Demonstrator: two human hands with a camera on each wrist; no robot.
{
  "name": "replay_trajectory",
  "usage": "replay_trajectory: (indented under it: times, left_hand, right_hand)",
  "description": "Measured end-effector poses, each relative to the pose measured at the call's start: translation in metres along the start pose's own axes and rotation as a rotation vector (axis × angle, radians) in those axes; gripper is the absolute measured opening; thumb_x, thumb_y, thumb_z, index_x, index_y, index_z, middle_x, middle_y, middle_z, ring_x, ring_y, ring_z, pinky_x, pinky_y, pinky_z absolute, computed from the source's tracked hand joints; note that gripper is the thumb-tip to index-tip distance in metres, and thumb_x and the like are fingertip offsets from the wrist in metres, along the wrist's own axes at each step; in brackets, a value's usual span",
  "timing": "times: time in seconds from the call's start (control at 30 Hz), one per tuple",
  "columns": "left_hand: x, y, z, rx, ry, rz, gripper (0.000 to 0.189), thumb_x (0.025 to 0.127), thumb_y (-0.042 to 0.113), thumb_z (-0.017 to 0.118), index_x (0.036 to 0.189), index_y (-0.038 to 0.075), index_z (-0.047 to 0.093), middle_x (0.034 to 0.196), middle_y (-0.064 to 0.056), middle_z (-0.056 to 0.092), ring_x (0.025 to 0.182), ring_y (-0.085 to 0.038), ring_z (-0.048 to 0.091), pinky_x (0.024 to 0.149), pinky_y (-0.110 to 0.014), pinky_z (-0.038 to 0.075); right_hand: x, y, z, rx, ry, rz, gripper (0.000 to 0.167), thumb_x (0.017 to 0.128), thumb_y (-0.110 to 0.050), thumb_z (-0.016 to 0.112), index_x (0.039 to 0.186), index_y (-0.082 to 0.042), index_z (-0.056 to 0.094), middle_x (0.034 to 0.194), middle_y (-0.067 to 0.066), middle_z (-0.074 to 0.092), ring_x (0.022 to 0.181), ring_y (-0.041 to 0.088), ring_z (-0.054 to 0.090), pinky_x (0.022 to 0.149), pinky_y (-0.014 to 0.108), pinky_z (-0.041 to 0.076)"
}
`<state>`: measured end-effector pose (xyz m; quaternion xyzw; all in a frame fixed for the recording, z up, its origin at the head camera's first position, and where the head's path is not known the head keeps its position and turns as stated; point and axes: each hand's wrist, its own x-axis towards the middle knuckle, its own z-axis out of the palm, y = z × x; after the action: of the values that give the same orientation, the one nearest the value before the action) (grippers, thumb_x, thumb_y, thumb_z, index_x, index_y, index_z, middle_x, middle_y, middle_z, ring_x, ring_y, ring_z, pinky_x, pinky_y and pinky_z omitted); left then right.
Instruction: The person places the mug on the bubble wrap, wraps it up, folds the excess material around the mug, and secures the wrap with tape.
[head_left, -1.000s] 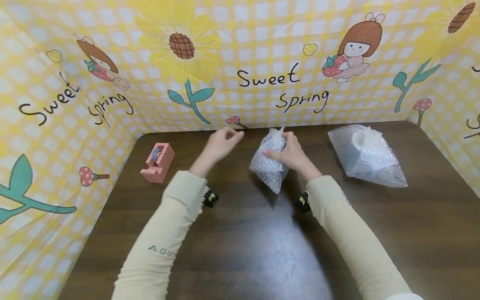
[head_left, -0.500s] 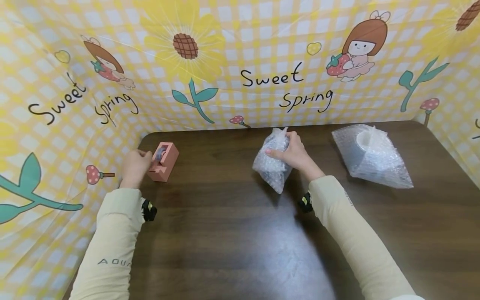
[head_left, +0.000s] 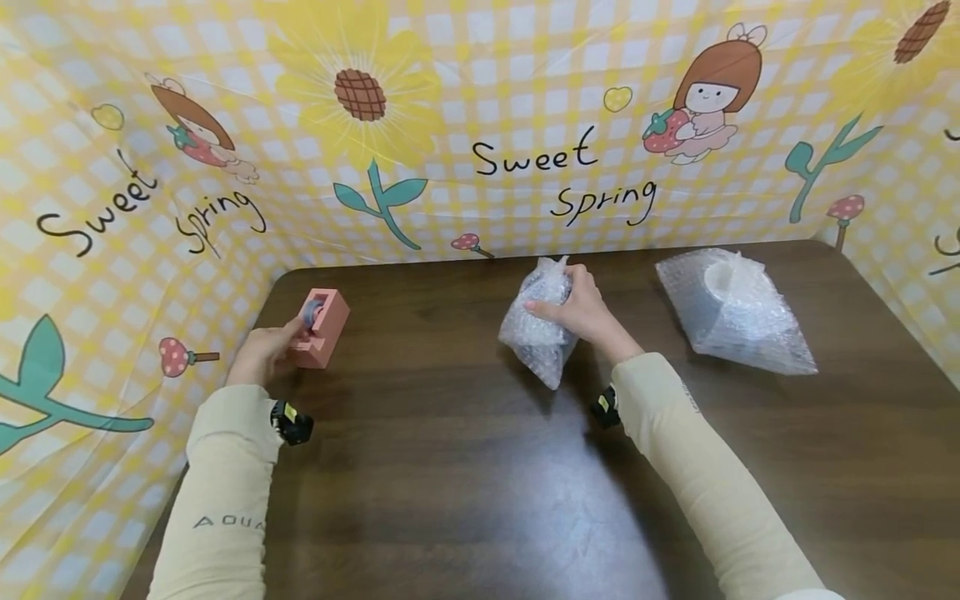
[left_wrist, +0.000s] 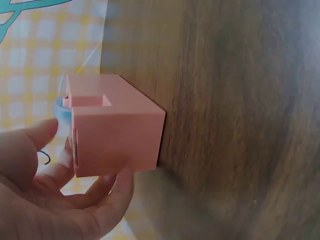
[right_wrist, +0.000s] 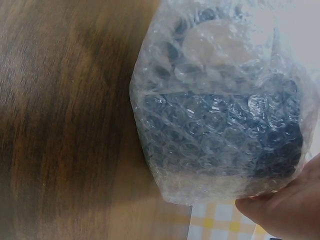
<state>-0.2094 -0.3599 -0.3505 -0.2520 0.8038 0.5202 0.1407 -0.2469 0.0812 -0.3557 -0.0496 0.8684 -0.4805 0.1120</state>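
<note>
My left hand [head_left: 260,348] is at the left side of a pink tape dispenser [head_left: 327,333]. In the left wrist view its fingers curl against the dispenser's side, and the thumb lies by the blue tape roll [left_wrist: 62,108]. Some fingertips are hidden behind the dispenser. Near the back middle of the table, my right hand [head_left: 587,312] grips a bubble-wrapped bundle [head_left: 536,333] from its right, thumb across the front. Through the wrap in the right wrist view [right_wrist: 215,135], something dark blue shows with a pale round part above; its kind cannot be made out.
Another bubble-wrapped package [head_left: 750,325], with a white round-rimmed thing inside, lies at the back right of the brown wooden table [head_left: 450,467]. A yellow checked cloth [head_left: 510,83] hangs behind the table and along its left side.
My left hand has moved from beside the wrapped bundle leftward to the tape dispenser, and its fingers have come onto it. The right hand keeps its grip on the bundle in the same spot.
</note>
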Motion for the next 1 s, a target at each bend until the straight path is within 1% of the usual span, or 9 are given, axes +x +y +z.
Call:
replay_trajectory:
  times: [0.07, 0.2, 0.43, 0.6, 0.67, 0.73, 0.87, 0.93, 1.0]
  left_hand:
    - [-0.004, 0.0, 0.001, -0.084, -0.015, -0.024, 0.035, 0.098, 0.036, 0.043, 0.084, 0.01, 0.061, 0.058, 0.016, 0.058, 0.058, 0.003, 0.056, 0.06, -0.017, 0.051]
    - [-0.009, 0.004, 0.004, -0.092, 0.03, -0.061, 0.039, 0.098, 0.033, 0.046, 0.114, -0.002, 0.048, 0.061, 0.013, 0.055, 0.058, -0.002, 0.055, 0.059, -0.019, 0.054]
    - [-0.008, 0.01, 0.008, -0.191, 0.002, -0.086, 0.018, 0.098, 0.024, 0.045, 0.098, 0.007, 0.051, 0.059, 0.012, 0.058, 0.057, -0.003, 0.058, 0.059, -0.019, 0.055]
    - [-0.009, 0.016, 0.007, -0.221, -0.009, -0.124, 0.025, 0.097, 0.024, 0.044, 0.079, 0.012, 0.056, 0.064, 0.009, 0.056, 0.061, -0.005, 0.058, 0.061, -0.021, 0.057]
    - [-0.009, 0.02, 0.007, -0.2, -0.01, -0.131, 0.024, 0.097, 0.025, 0.043, 0.083, 0.011, 0.056, 0.069, 0.007, 0.056, 0.062, -0.004, 0.058, 0.063, -0.022, 0.057]
    - [-0.01, 0.023, 0.009, -0.169, -0.012, -0.13, 0.024, 0.098, 0.026, 0.042, 0.101, 0.006, 0.055, 0.082, 0.002, 0.055, 0.063, -0.004, 0.058, 0.064, -0.022, 0.057]
    - [-0.013, 0.026, 0.013, -0.183, 0.014, -0.134, 0.048, 0.099, 0.028, 0.04, 0.139, 0.001, 0.035, 0.107, -0.007, 0.048, 0.063, -0.003, 0.056, 0.064, -0.022, 0.056]
    - [-0.016, 0.025, 0.015, -0.25, 0.037, -0.141, 0.048, 0.099, 0.027, 0.04, 0.141, 0.004, 0.034, 0.107, -0.006, 0.048, 0.063, -0.003, 0.056, 0.063, -0.022, 0.055]
    - [-0.02, 0.024, 0.018, -0.333, 0.066, -0.149, 0.037, 0.098, 0.026, 0.042, 0.131, 0.008, 0.043, 0.099, -0.003, 0.052, 0.062, -0.004, 0.056, 0.061, -0.022, 0.054]
  right_hand:
    - [0.0, 0.0, 0.001, -0.001, 0.0, -0.004, 0.086, 0.085, -0.04, 0.069, 0.144, -0.002, 0.02, 0.15, 0.024, 0.023, 0.139, 0.038, 0.026, 0.113, 0.051, 0.029]
    - [0.001, -0.001, 0.002, 0.0, -0.003, -0.007, 0.086, 0.085, -0.041, 0.069, 0.144, -0.002, 0.019, 0.15, 0.024, 0.022, 0.14, 0.038, 0.025, 0.114, 0.051, 0.029]
    - [0.001, -0.001, 0.003, 0.002, -0.007, 0.0, 0.087, 0.084, -0.042, 0.069, 0.144, -0.003, 0.019, 0.15, 0.023, 0.022, 0.14, 0.038, 0.024, 0.113, 0.052, 0.029]
    - [0.002, 0.0, 0.001, -0.008, 0.0, -0.001, 0.087, 0.084, -0.042, 0.069, 0.144, -0.003, 0.02, 0.15, 0.024, 0.023, 0.139, 0.038, 0.025, 0.113, 0.052, 0.029]
    - [0.002, 0.001, 0.001, -0.007, 0.002, 0.0, 0.087, 0.084, -0.042, 0.069, 0.144, -0.003, 0.02, 0.149, 0.023, 0.023, 0.139, 0.038, 0.025, 0.113, 0.052, 0.03]
    - [0.002, 0.002, 0.001, -0.002, 0.0, 0.001, 0.087, 0.084, -0.042, 0.069, 0.144, -0.003, 0.019, 0.149, 0.023, 0.024, 0.139, 0.038, 0.025, 0.113, 0.052, 0.03]
    - [0.002, 0.003, 0.001, 0.006, -0.003, 0.004, 0.088, 0.084, -0.043, 0.069, 0.145, -0.004, 0.019, 0.149, 0.023, 0.023, 0.14, 0.038, 0.024, 0.112, 0.052, 0.03]
    - [0.002, 0.003, 0.002, 0.005, -0.003, 0.003, 0.088, 0.084, -0.043, 0.069, 0.145, -0.004, 0.019, 0.149, 0.023, 0.023, 0.14, 0.038, 0.024, 0.112, 0.053, 0.03]
    - [0.001, 0.003, 0.002, 0.004, 0.0, 0.004, 0.088, 0.084, -0.043, 0.069, 0.145, -0.004, 0.019, 0.149, 0.023, 0.023, 0.14, 0.038, 0.023, 0.112, 0.053, 0.03]
